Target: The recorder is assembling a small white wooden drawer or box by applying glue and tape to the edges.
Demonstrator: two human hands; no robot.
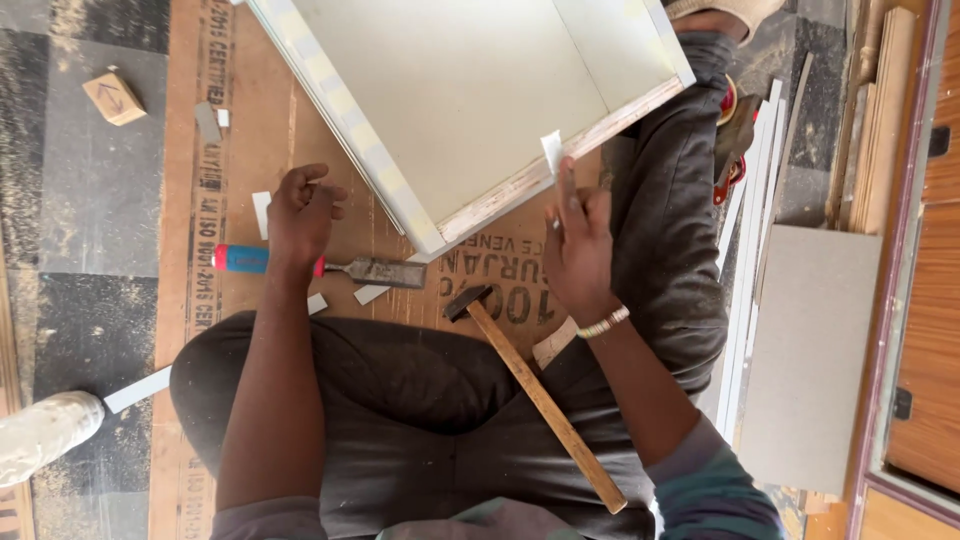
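I sit on the floor over a brown plywood sheet (255,130). A white box-like panel assembly (470,90) rests in front of me, its raw edge toward me. My right hand (578,250) pinches a small white strip of edge tape (552,150) against that raw edge, index finger raised. My left hand (303,212) hovers loosely curled, holding nothing, just above a chisel (330,266) with a blue and red handle lying on the plywood. A wooden-handled hammer (535,390) lies across my lap, head near the panel's corner.
White tape scraps (262,212) litter the plywood. A small wooden block (114,98) sits on the dusty tiled floor at the upper left. A grey board (810,360), white strips (750,250) and wooden trim (880,110) stand at the right beside wooden cabinet doors (930,340). A red-handled tool (733,130) lies near my knee.
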